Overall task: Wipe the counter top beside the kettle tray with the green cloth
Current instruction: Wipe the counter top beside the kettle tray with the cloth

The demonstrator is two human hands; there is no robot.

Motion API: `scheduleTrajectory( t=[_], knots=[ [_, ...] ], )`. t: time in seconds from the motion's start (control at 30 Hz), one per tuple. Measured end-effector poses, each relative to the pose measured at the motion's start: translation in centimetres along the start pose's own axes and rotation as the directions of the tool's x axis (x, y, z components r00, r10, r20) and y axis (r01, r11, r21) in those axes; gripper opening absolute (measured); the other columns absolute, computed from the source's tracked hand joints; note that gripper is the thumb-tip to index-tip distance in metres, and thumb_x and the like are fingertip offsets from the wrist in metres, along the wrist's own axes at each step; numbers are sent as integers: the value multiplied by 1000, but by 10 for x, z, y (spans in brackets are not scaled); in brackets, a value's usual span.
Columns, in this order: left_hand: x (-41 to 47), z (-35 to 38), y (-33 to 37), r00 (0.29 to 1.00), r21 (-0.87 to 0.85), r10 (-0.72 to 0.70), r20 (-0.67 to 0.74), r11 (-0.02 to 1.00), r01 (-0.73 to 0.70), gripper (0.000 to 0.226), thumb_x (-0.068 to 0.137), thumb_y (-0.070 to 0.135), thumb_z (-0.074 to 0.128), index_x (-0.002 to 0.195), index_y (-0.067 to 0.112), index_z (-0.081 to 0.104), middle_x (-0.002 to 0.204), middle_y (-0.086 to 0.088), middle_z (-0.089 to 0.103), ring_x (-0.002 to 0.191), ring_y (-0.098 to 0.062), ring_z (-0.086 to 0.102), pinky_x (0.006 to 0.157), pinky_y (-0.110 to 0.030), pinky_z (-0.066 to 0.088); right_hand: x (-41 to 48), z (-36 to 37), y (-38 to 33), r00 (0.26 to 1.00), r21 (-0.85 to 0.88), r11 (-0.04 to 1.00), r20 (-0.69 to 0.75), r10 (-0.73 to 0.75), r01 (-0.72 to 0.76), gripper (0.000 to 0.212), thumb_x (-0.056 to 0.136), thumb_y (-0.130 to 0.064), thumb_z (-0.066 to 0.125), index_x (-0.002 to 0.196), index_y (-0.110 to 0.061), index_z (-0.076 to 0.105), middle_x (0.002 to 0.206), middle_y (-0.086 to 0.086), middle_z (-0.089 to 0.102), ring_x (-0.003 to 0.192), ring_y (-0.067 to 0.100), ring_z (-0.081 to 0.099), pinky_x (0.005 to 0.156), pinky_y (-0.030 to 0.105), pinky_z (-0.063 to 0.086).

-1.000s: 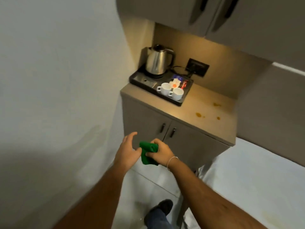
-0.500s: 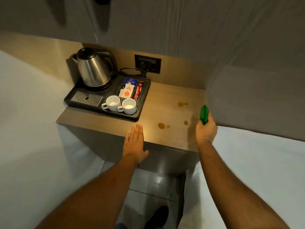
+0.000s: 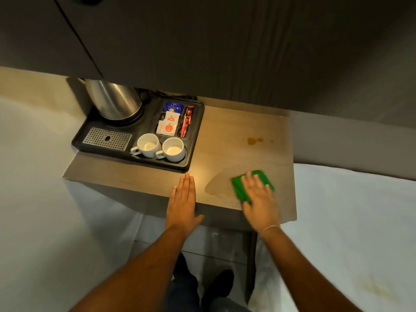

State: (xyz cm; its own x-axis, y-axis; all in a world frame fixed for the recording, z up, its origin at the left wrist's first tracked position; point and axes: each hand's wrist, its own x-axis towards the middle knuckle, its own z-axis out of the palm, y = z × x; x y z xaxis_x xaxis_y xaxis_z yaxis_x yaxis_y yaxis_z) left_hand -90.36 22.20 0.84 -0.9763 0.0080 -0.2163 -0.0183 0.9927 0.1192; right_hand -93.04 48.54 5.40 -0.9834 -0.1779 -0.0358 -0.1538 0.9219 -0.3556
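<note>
So the surface was a light wood-grain counter top (image 3: 225,136), lit warm from under a dark grey overhead cabinet (image 3: 202,41), with pale walls on either side. The black plastic kettle tray (image 3: 195,140) sat at the far left end of it, carrying a shiny steel kettle (image 3: 112,100), a perforated metal drip grate (image 3: 107,138), two white ceramic cups (image 3: 148,145) side by side, and a compartment of tea and sugar sachets (image 3: 172,122). To the right of the tray, well apart from it, there was a small brownish spill mark (image 3: 253,140) on the wood. Nearer the front edge, a damp smear (image 3: 217,188) showed just right of the tray's front corner.

The folded green cloth (image 3: 238,188) lay flat on the counter, to the right of the tray near the front edge. The right hand (image 3: 258,199) was pressed flat on top of it, fingers spread a bit, cloth sticking out past the fingertips and to the left. It looked motion-blurred. The left hand (image 3: 182,203) lay palm-down at the counter edge just in front of the tray, fingers straight and together, holding nothing.
</note>
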Motion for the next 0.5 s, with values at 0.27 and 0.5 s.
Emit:
scheduleTrajectory(
  t=[0.27, 0.5],
  knots=[
    [-6, -1, -5, 994, -62, -85, -65, 995, 81, 159, 77, 65, 88, 168, 7, -30, 182, -14, -24, 170, -31, -18, 137, -46, -1, 98, 4, -64, 991, -13, 998, 120, -57, 59, 81, 102, -23, 55, 172, -22, 14, 180, 2, 9, 167, 27, 5, 134, 56, 10],
    [-13, -3, -6, 992, -21, -127, -21, 992, 126, 146, 89, 62, 77, 164, 3, -34, 179, -18, -29, 169, -35, -20, 138, -48, -4, -21, 19, -43, 936, -33, 948, 170, -307, 317, 87, 92, -27, 55, 171, -30, 17, 179, -6, 13, 164, 19, 14, 131, 53, 20]
  ],
)
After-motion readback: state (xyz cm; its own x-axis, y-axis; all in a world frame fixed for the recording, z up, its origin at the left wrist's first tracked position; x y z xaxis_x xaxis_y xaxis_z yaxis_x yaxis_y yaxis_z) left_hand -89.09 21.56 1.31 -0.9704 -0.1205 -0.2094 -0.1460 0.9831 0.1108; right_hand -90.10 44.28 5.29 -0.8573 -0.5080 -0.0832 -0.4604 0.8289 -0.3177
